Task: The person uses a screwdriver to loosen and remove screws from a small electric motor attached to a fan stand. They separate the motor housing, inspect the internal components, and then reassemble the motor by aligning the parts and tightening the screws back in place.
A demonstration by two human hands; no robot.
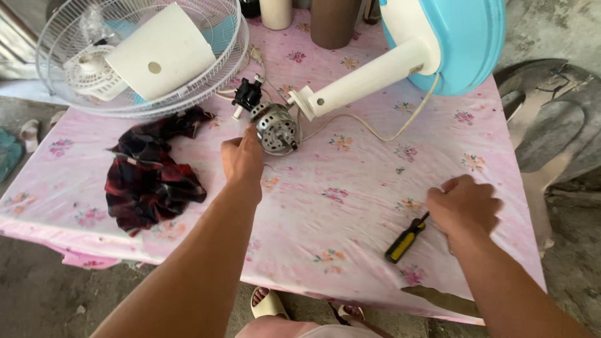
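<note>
Two hands working: left hand [242,158] grips the fan motor [275,128]; right hand [462,203], nearer the table edge, closes on the screwdriver [405,240], lifting comes next.

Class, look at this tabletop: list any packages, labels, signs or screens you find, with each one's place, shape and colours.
None in view. The table carries only fan parts, a cloth and a tool.
Left hand: on the silver fan motor.
Right hand: at the yellow-and-black screwdriver.
</note>
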